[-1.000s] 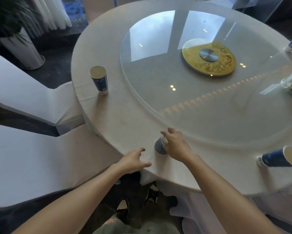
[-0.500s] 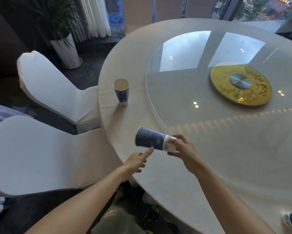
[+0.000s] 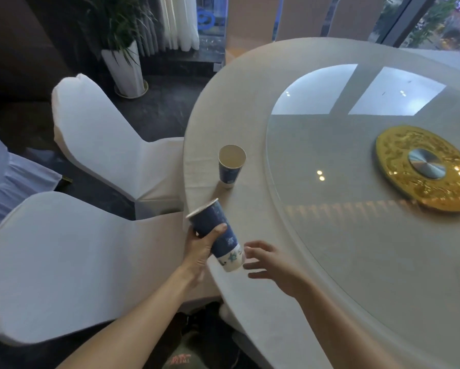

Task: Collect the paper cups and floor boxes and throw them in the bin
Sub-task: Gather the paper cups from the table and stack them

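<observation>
Two white-covered chairs (image 3: 96,166) flank a round table (image 3: 250,102) (glass-topped).

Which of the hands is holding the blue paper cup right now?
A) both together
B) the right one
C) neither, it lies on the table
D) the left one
D: the left hand is wrapped around the tilted blue paper cup, while the right hand is open just beside its base, not gripping it.
</observation>
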